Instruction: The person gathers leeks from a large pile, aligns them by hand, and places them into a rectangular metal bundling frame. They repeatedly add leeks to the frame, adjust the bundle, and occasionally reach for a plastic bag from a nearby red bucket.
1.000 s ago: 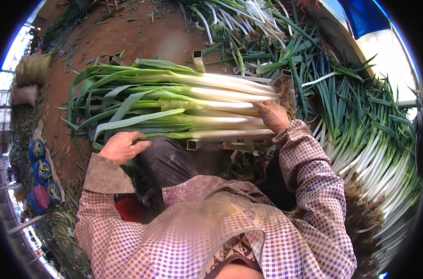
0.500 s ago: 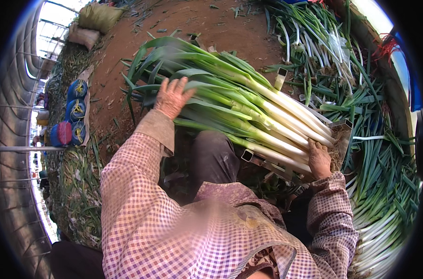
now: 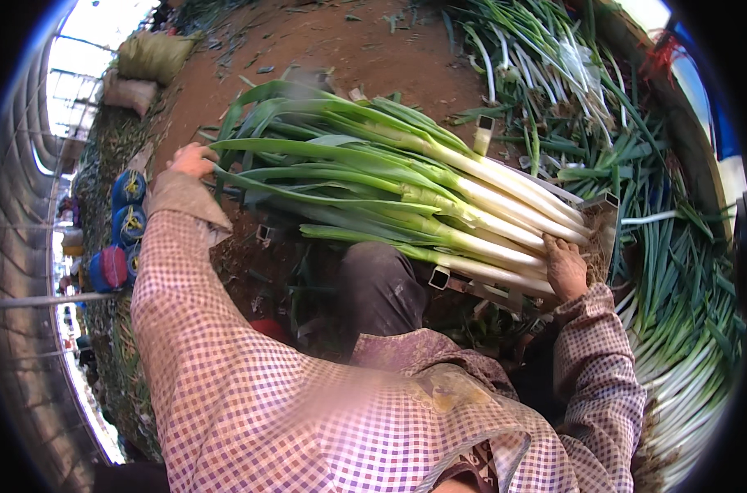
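Bundle of long leeks with green leaves and white shafts [image 3: 472, 197] lies across a low metal frame of square tubing [image 3: 439, 277], roots by its end plate [image 3: 609, 234]. Right hand [image 3: 565, 269] rests on the nearer shafts near the roots, fingers bent; cannot tell whether it grips. Left hand [image 3: 193, 160], fingers partly curled, is at the leaf tips; hold unclear. Judgement: steady shafts with light pressure, root ends even; draw leaves together lengthwise, without creasing.

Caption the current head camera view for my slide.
Long green onions lie on a metal frame, the right hand on their white stalks, the left hand at the leaf tips.
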Tool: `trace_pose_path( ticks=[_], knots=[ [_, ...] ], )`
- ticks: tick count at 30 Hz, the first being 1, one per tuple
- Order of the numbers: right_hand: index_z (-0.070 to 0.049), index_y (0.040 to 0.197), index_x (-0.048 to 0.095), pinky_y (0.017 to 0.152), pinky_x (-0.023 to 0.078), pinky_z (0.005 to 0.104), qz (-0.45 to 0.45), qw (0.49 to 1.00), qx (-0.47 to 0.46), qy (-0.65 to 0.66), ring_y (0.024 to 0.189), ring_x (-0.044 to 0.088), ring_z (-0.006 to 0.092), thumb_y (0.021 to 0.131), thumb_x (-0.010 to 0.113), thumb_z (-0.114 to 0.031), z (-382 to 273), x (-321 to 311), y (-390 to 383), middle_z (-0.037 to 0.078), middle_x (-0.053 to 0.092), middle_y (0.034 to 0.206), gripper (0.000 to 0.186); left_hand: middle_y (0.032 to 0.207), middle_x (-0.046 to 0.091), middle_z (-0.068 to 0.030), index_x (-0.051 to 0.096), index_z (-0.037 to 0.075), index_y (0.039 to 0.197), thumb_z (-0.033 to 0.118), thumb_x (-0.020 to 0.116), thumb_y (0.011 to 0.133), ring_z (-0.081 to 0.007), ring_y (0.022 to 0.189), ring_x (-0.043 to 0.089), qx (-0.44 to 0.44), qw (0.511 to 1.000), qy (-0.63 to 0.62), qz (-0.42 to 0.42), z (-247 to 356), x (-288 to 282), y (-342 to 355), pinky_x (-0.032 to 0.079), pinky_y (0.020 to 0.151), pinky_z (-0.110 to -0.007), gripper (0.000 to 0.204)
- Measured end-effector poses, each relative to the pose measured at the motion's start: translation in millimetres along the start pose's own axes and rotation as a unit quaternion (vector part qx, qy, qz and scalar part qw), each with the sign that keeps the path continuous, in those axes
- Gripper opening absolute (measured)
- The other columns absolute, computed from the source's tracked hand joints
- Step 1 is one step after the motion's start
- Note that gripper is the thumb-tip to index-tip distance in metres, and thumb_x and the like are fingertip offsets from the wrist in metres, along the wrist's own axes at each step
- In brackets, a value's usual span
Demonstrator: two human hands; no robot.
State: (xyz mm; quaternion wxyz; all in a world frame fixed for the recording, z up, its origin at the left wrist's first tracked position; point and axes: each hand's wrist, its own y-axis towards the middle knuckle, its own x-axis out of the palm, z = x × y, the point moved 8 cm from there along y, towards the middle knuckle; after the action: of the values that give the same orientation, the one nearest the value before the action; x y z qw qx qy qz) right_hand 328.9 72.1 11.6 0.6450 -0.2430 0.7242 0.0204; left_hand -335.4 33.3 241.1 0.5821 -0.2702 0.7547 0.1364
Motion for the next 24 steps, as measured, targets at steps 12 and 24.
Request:
trace_pose_path(
  ticks=[12,24],
  knots=[
    [-0.012,0.134,0.048,0.095,0.043,0.0385,-0.019,0.999,0.012,0.045,0.107,0.051,0.0306,0.084,0.049,-0.010,8.2,16.4,11.2,0.012,0.056,0.122,0.049,0.132,0.050,-0.0158,0.052,0.007,0.129,0.030,0.061,0.087,-0.0330,0.128,0.041,0.516,0.826,-0.203,0.097,338.3,16.1,-177.6,0.027,0.109,-0.047,0.048],
    [-0.008,0.125,0.053,0.094,0.043,0.0430,-0.077,0.988,0.028,0.134,0.105,0.055,0.0308,0.090,0.045,-0.014,-11.1,-33.6,16.9,0.016,0.058,0.117,0.036,0.149,0.029,-0.0138,0.036,0.013,0.142,0.049,0.052,0.087,-0.0327,0.139,0.023,0.537,0.840,-0.035,0.077,434.9,97.3,-141.7,0.016,0.114,-0.050,0.068]
  ],
)
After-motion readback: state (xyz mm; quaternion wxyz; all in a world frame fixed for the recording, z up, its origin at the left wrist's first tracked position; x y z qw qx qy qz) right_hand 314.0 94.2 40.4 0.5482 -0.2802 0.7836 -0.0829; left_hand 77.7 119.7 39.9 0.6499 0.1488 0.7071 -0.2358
